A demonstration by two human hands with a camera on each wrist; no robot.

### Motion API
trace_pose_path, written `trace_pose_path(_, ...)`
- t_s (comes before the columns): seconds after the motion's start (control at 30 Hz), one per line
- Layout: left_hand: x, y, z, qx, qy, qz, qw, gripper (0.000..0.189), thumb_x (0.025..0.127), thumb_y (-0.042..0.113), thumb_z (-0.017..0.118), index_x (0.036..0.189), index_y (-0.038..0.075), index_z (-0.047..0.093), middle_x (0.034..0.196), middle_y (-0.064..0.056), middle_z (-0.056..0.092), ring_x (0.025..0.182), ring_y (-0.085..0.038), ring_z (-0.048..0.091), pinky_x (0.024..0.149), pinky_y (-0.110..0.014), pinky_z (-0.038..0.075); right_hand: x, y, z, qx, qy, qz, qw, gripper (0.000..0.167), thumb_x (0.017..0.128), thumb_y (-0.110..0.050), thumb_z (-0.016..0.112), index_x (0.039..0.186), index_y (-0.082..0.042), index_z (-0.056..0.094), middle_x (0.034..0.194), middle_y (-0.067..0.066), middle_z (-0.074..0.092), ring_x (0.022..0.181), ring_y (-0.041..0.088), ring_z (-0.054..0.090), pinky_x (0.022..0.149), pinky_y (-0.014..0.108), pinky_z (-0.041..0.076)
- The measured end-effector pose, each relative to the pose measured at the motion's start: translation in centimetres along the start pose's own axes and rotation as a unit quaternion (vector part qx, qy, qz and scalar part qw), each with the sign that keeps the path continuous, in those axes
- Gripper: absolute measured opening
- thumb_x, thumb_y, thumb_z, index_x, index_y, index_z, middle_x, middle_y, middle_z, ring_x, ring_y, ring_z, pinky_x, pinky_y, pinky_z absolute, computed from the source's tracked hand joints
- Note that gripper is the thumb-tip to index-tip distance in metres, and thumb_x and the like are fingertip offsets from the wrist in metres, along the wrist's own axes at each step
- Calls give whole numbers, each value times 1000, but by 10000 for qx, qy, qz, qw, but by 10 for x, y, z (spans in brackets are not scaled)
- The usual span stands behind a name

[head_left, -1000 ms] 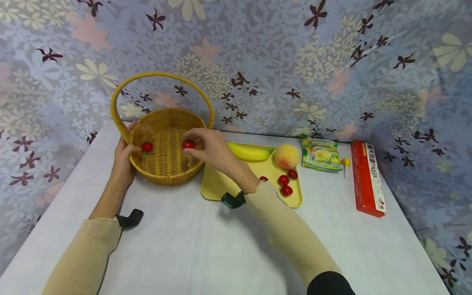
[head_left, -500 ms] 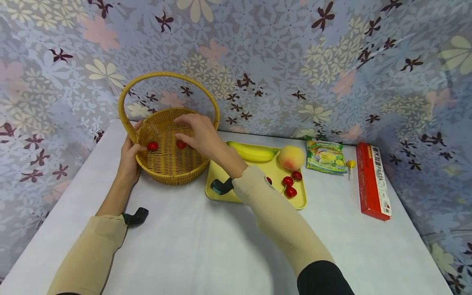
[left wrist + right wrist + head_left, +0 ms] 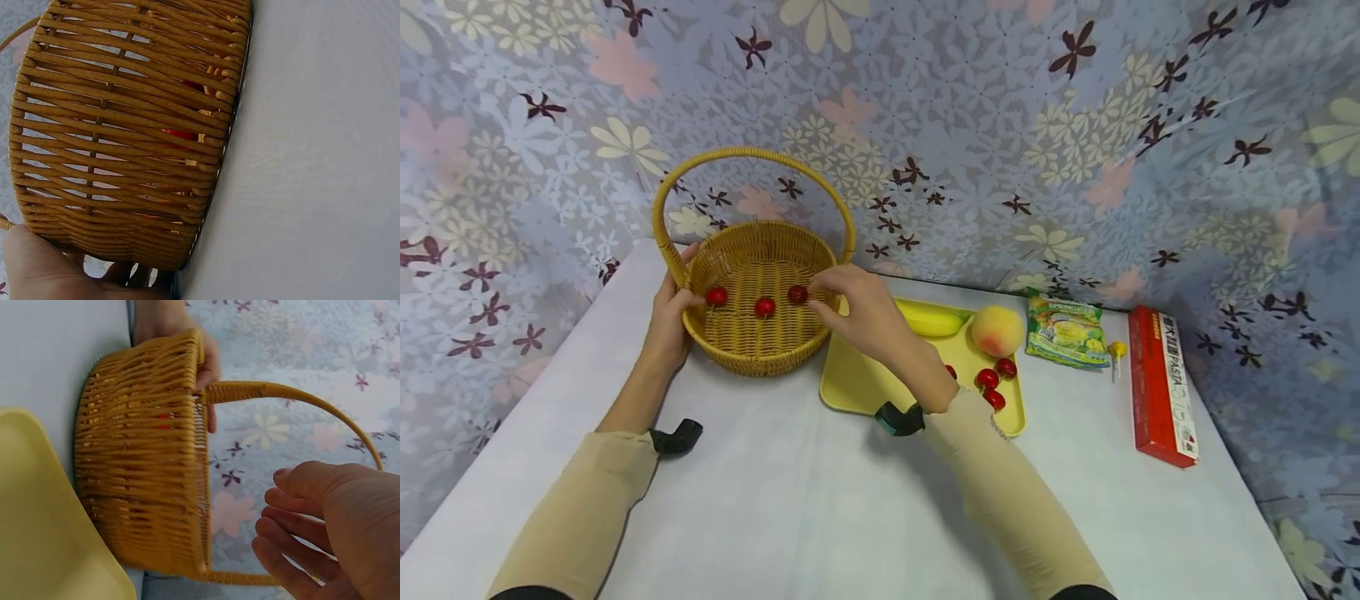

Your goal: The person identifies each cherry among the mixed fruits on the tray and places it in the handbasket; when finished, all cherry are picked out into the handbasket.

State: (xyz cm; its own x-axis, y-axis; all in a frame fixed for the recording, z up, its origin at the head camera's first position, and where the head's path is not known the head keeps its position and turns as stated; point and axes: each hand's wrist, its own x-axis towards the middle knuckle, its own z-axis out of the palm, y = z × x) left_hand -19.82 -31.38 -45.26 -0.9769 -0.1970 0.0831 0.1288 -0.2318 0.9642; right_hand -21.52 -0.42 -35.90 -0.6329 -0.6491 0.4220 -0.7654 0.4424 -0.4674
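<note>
A round wicker basket [image 3: 760,358] with a tall arched handle stands at the back left of the table. Three red cherries lie inside it: one [image 3: 717,296] at the left, another [image 3: 764,307] in the middle, the third [image 3: 798,294] at the right. My left hand [image 3: 668,321] grips the basket's left rim, thumb over the edge and fingers around the outside. Over the right rim is my right hand [image 3: 868,312], fingers loosely bent and thumb apart. Nothing is between them in the right wrist view, where the hand [image 3: 319,525] appears beside the handle.
Right of the basket, a yellow tray [image 3: 857,387] holds a banana [image 3: 932,319], a peach [image 3: 997,331] and several cherries [image 3: 987,379], partly hidden by my right forearm. Farther right lie a green snack packet [image 3: 1067,332], a yellow lollipop [image 3: 1117,350] and a red pasta box [image 3: 1153,387].
My right hand has let go of a cherry inside the basket and moved back right toward the rim. My left hand still holds the basket. The head view has shifted slightly.
</note>
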Motion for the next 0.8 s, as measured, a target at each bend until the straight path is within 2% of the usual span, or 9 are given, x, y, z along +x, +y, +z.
trace_pose_path(0.1,1,2,-1,7,-56,-50,10000,81,93,-4,36,166,30,34,173,0,25,155,-20,25,128,-34,20,-10,3,-7,99,153,69,9998,19,100,-16,72,116,-8,77,121,8,75,113,25,69,95,36,57)
trace_pose_path(0.23,1,2,-2,35,-129,-120,9998,82,94,-4,35,168,31,29,175,2,22,157,-19,22,129,-34,16,-23,10,-15,170,147,183,9996,18,100,-16,72,114,-7,77,119,8,76,112,27,70,95,38,58)
trace_pose_path(0.43,1,1,0,-30,-152,-91,9998,82,94,-4,34,167,33,31,175,1,22,157,-19,23,127,-31,20,-54,22,-32,253,137,565,9980,18,99,-16,73,115,-7,77,125,10,75,115,27,71,96,42,59)
trace_pose_path(0.63,-2,2,-2,-3,-43,-174,9998,81,93,-2,35,166,34,34,173,1,25,154,-18,26,123,-26,26,-79,34,-48,205,117,893,9957,20,98,-15,74,117,-8,76,126,10,74,113,28,71,96,46,59)
trace_pose_path(0.8,0,2,0,-119,-74,-144,9998,82,93,-5,35,166,32,33,173,-1,26,154,-19,27,123,-26,27,-102,47,-61,289,73,1184,9925,24,97,-17,76,120,-10,77,124,8,75,112,28,72,95,49,59)
